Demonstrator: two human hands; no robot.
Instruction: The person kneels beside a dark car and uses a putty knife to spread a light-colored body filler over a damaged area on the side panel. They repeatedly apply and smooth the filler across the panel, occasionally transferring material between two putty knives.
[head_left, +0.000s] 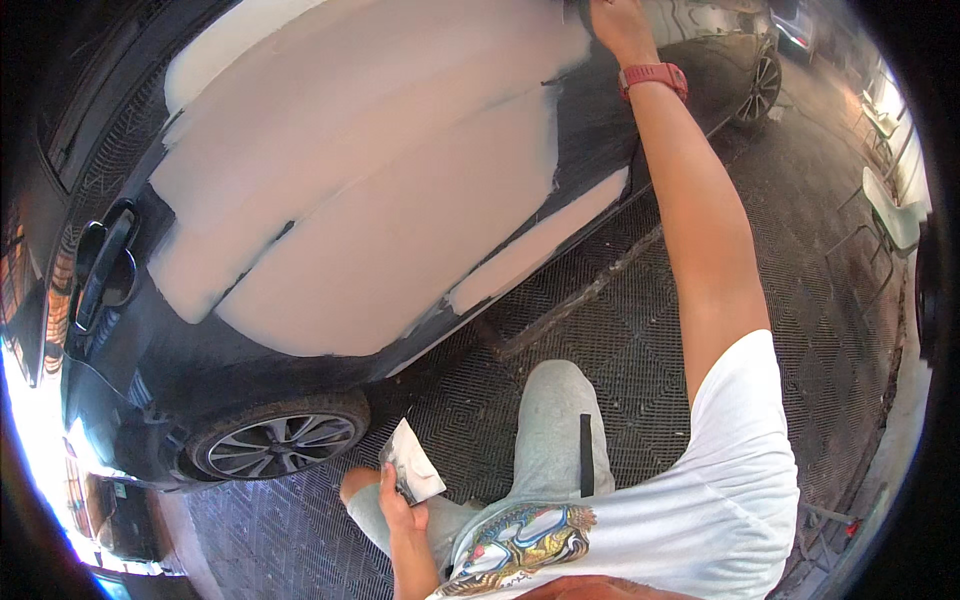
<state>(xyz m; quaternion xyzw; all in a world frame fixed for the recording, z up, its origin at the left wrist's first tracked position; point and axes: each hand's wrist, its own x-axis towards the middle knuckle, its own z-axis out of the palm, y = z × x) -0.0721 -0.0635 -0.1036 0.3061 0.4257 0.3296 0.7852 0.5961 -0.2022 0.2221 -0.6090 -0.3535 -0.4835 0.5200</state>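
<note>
My left hand (403, 510) is low in front of my body, beside the car wheel. Its fingers close on a flat, whitish four-sided piece (417, 465) with a grey smudged part near the fingers; I cannot tell its material. At the top edge, my right hand (622, 32) is against or close to the side of the dark car (590, 120). Its fingertips are cut off by the picture's edge, so what they hold, if anything, is hidden. A broad dull pinkish-beige coat of filler (400, 230) covers much of the car's side panels, with dark gaps along the seams.
A black door handle (108, 265) is at the left, above a spoked wheel (285, 440). Another wheel (762, 88) is at the far right. Ribbed dark mats (640, 380) cover the floor. Pale chairs (890, 212) line the right side.
</note>
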